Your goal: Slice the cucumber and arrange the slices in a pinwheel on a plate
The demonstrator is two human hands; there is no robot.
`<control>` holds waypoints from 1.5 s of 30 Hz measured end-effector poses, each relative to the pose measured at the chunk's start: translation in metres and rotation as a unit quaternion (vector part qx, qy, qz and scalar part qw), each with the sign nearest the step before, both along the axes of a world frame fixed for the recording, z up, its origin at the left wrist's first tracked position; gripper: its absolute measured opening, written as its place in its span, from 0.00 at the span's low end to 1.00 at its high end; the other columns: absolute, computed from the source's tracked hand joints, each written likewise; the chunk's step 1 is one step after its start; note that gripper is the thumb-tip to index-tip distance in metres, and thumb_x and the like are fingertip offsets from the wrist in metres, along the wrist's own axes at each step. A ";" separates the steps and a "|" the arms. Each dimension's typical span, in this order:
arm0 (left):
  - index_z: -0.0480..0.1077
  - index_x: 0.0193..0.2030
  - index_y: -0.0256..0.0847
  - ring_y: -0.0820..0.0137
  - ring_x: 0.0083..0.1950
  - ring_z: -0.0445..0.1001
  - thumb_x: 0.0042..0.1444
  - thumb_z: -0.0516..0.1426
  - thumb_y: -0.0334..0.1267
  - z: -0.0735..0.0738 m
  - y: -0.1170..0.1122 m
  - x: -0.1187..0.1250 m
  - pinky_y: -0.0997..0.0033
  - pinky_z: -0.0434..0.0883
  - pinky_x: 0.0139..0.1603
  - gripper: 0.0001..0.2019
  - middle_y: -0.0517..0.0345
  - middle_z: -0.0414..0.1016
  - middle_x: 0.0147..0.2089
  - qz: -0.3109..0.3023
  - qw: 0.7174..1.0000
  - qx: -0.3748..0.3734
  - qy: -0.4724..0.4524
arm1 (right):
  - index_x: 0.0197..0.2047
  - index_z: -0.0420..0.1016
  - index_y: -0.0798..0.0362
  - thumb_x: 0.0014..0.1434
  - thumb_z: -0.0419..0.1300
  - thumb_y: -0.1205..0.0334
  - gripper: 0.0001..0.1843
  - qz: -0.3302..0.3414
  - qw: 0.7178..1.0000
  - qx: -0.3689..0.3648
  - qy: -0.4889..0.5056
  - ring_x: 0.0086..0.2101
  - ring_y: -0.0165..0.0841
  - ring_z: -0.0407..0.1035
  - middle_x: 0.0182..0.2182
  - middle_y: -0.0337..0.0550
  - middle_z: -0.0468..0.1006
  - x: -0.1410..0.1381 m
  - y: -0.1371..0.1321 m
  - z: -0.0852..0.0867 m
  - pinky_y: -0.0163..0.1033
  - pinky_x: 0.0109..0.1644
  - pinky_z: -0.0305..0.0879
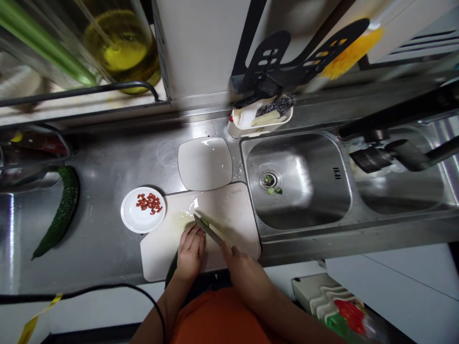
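Here's the cucumber (171, 272), poking out at seven o'clock beneath your left hand (191, 249), which holds it on the board (234, 217); your right hand (242, 267) grips the knife (211, 231). Around the board: dish (133, 220) at ten, plate (204, 165) twelve, sink (311, 167) two.

Room lies between cucumber (63, 210) and round plate (133, 217) (square dish (205, 164) blocks behind the board (234, 215)).

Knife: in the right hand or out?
In: the right hand grips the handle of the knife, its blade over the cutting board.
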State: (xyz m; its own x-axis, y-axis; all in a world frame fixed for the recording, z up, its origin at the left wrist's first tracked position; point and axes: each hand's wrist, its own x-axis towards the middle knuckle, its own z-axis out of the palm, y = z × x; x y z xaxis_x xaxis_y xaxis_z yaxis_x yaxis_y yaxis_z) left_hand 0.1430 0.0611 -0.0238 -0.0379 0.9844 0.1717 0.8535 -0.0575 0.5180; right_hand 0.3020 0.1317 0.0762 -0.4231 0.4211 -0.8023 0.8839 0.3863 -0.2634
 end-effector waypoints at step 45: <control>0.69 0.52 0.37 0.64 0.56 0.70 0.58 0.53 0.26 -0.001 0.000 -0.002 0.56 0.68 0.59 0.15 0.49 0.75 0.49 -0.008 1.000 0.000 -0.013 | 0.60 0.59 0.50 0.58 0.42 0.77 0.28 -0.046 0.997 0.028 0.051 0.34 0.33 0.73 0.43 0.46 0.74 0.015 -0.008 -0.021 0.33 0.30 0.59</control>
